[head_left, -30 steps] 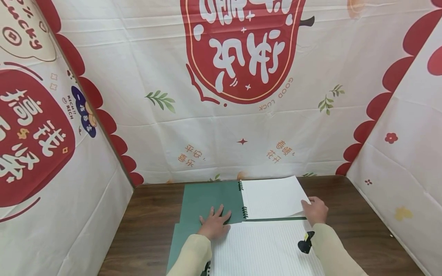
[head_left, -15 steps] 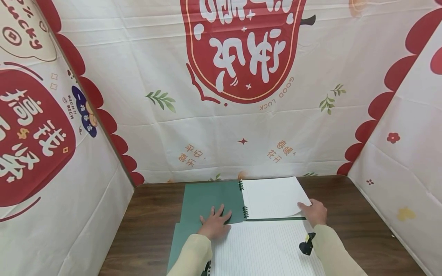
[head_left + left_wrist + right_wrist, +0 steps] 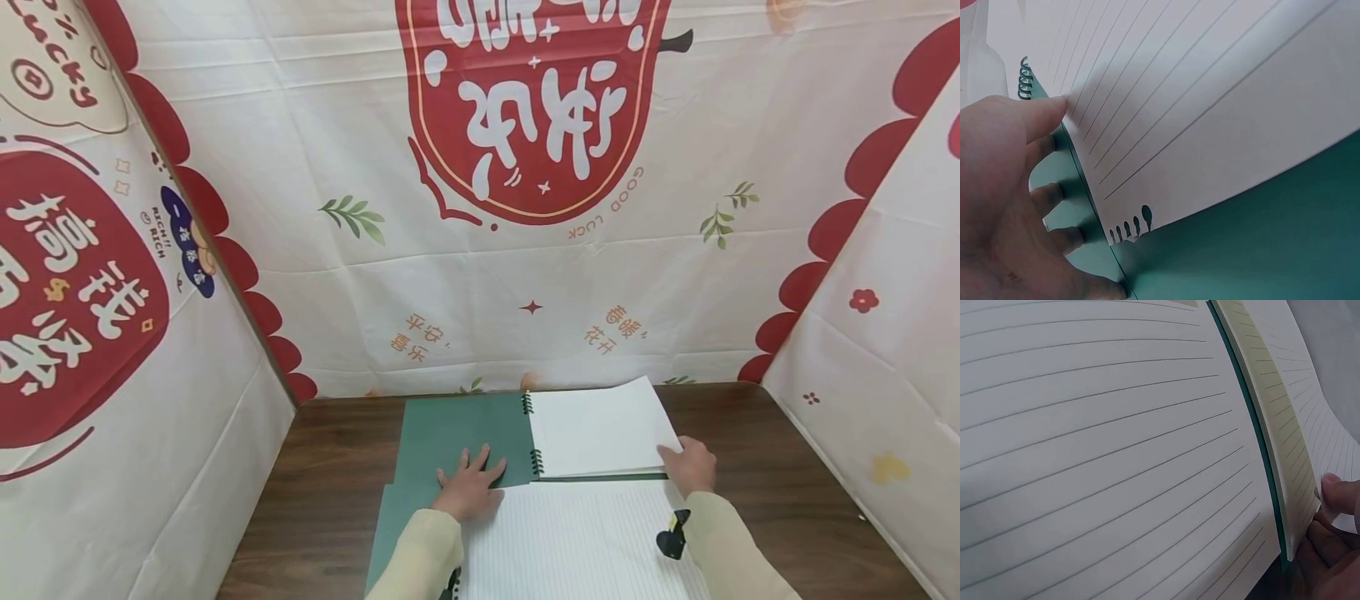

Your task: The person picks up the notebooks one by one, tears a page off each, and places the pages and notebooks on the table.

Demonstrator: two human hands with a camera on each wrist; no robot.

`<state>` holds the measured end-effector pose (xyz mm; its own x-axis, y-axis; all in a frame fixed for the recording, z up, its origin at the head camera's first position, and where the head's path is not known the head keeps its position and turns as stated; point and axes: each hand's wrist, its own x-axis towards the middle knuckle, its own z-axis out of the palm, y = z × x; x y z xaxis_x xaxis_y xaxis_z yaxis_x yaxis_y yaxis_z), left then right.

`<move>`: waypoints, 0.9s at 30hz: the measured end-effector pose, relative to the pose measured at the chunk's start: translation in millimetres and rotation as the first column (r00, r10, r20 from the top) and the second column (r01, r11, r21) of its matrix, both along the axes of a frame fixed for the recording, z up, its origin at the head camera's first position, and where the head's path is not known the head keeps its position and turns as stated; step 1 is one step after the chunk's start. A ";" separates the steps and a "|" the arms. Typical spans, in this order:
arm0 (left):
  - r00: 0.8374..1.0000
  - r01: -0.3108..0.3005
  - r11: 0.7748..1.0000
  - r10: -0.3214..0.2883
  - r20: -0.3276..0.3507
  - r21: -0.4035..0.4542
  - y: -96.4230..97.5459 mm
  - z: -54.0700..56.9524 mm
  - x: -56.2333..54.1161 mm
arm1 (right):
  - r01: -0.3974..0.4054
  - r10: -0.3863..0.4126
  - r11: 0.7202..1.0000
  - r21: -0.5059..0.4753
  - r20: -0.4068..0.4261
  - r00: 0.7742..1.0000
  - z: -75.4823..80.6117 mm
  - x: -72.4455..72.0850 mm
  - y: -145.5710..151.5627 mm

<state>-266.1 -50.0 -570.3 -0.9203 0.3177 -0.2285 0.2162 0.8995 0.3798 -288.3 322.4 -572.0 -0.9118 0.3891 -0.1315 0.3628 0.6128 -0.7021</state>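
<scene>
In the head view, an open spiral notebook lies at the back, its green cover (image 3: 457,429) folded out left and its white page (image 3: 600,429) facing up. My right hand (image 3: 692,465) pinches that page at its near right corner; in the right wrist view, the thumb and fingers (image 3: 1338,490) hold the raised sheet over the pages below. My left hand (image 3: 468,490) rests with spread fingers on the green cover, its thumb on a lined sheet (image 3: 570,533) in front. The left wrist view shows binding holes (image 3: 1129,226) along that sheet's edge.
A second green cover (image 3: 390,517) lies front left, partly under my left sleeve (image 3: 423,550). The dark wooden table (image 3: 322,483) extends on both sides. Printed white cloth (image 3: 465,292) stands behind and at both sides. A black spiral (image 3: 1024,78) binds the back notebook.
My right thumb has shifted slightly right at the page corner. The page's far right corner stands a little higher. My left hand has stayed in place.
</scene>
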 end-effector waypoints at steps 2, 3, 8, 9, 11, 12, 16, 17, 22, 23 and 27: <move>1.000 0.000 1.000 0.000 0.000 -0.003 0.6 0.9 0.2 | -0.007 0.008 1.000 0.016 -0.011 1.000 -0.2 -0.2 0.6; 1.000 0.001 1.000 -0.001 0.002 -0.002 0.9 1.5 0.3 | -0.009 0.010 1.000 0.022 -0.014 1.000 -0.2 -0.4 0.8; 1.000 0.000 1.000 0.000 0.005 -0.008 2.0 3.7 0.6 | -0.009 0.010 0.999 0.040 -0.020 1.000 0.6 -2.1 0.7; 1.000 -0.001 1.000 0.001 0.005 -0.008 2.1 4.0 0.7 | -0.009 0.010 0.999 0.041 -0.019 1.000 1.0 -2.2 0.5; 1.000 -0.002 1.000 0.002 0.003 -0.014 2.2 4.2 1.0 | -0.009 0.010 0.999 0.039 -0.017 1.000 1.1 -2.6 0.2; 1.000 -0.005 1.000 0.005 0.005 -0.012 2.2 4.4 1.2 | -0.010 0.010 0.999 0.035 -0.015 1.000 1.2 -2.5 0.0; 1.000 -0.011 1.000 0.011 0.007 -0.006 2.4 5.0 1.3 | -0.010 0.011 0.999 0.034 -0.022 1.000 -0.2 -2.9 -0.1; 1.000 -0.012 1.000 0.012 0.009 -0.003 2.4 5.0 1.1 | -0.011 0.012 0.999 0.035 -0.025 1.000 -0.8 -3.1 -0.1; 0.999 -0.001 1.000 0.001 0.037 -0.001 1.5 4.4 -1.4 | 0.018 -0.017 0.998 0.059 -0.018 1.000 -1.7 -3.3 -0.3; 0.999 0.002 1.000 -0.002 0.043 -0.002 1.3 3.8 -2.2 | 0.025 -0.025 0.998 0.060 -0.010 1.000 -1.7 -3.4 -0.2; 0.999 0.005 1.000 -0.005 0.052 -0.007 0.6 1.0 -4.7 | 0.030 -0.030 0.998 0.058 0.007 1.000 -1.5 -3.7 0.2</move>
<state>-270.8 -49.4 -569.4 -0.9055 0.3202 -0.2786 0.2005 0.9012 0.3841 -292.0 322.6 -573.5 -0.8985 0.4235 -0.1152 0.3870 0.6407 -0.6631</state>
